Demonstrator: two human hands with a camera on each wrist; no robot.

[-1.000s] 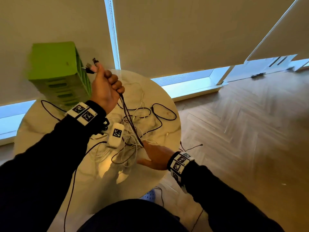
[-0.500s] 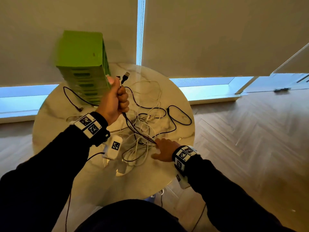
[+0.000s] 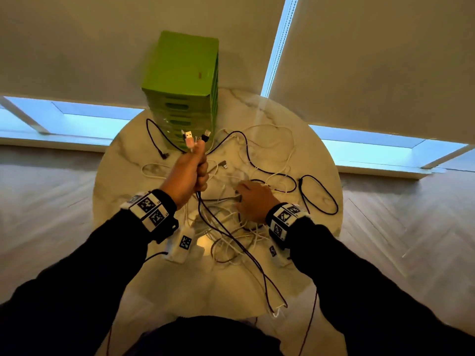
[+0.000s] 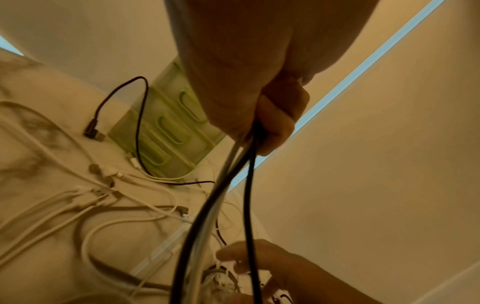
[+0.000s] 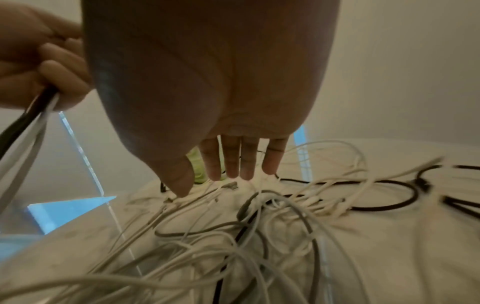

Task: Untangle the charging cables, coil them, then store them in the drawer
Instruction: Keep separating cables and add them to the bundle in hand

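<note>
Left hand [image 3: 189, 173] fisted around a bundle of cable ends [image 3: 195, 140], raised over the bench [image 3: 318, 155]. Right hand [image 3: 253, 199], fingers straight, rests on the tangled cables [image 3: 231, 227].

No legible text, brand or number appears. Black-and-white square coded markers [image 3: 151, 209] on the wristbands and a small red mark on the green plastic drawer tower [image 3: 200, 76] are unreadable.

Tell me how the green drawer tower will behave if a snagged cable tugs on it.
The green drawer tower is tall on a narrow base, so it would probably tip rather than slide. A black cable loops against its front, so a pull from the left hand could drag it. It looks like light plastic.
</note>
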